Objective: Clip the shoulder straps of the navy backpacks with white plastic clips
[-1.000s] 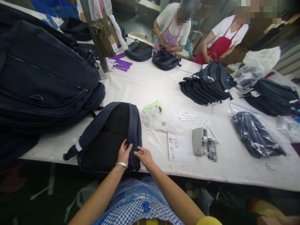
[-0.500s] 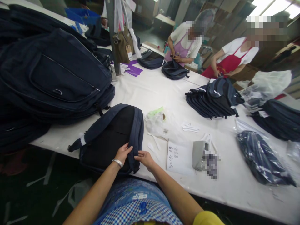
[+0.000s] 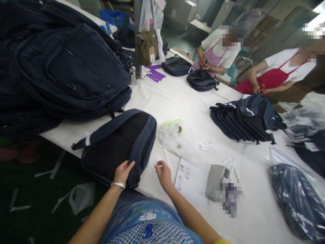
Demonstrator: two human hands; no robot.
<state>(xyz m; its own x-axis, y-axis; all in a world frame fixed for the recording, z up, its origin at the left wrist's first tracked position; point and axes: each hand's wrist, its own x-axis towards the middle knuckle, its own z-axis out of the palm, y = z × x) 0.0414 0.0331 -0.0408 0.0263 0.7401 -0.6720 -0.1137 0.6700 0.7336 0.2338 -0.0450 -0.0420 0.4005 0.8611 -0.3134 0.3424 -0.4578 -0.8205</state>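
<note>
A dark navy backpack (image 3: 111,152) lies on the white table in front of me, its straps facing up. Wrapped round its left strap is a piece of white material (image 3: 87,140). My left hand (image 3: 123,173), with a silver bracelet at the wrist, grips the lower part of the right strap (image 3: 139,145). Off the bag to the right, my right hand (image 3: 163,173) pinches a small white piece (image 3: 158,165) between thumb and fingers. Beside it lies a sheet of paper with handwriting (image 3: 188,176).
Large navy backpacks (image 3: 71,71) are piled at the left. A clear plastic bag with a tape roll (image 3: 175,135), a grey box (image 3: 215,183), stacked backpacks (image 3: 246,118) and a plastic-wrapped bag (image 3: 294,200) occupy the right. Two people work across the table (image 3: 172,98).
My right hand has left the strap, moved right and picked up a small white piece. My left hand stays on the strap. The camera view has shifted.
</note>
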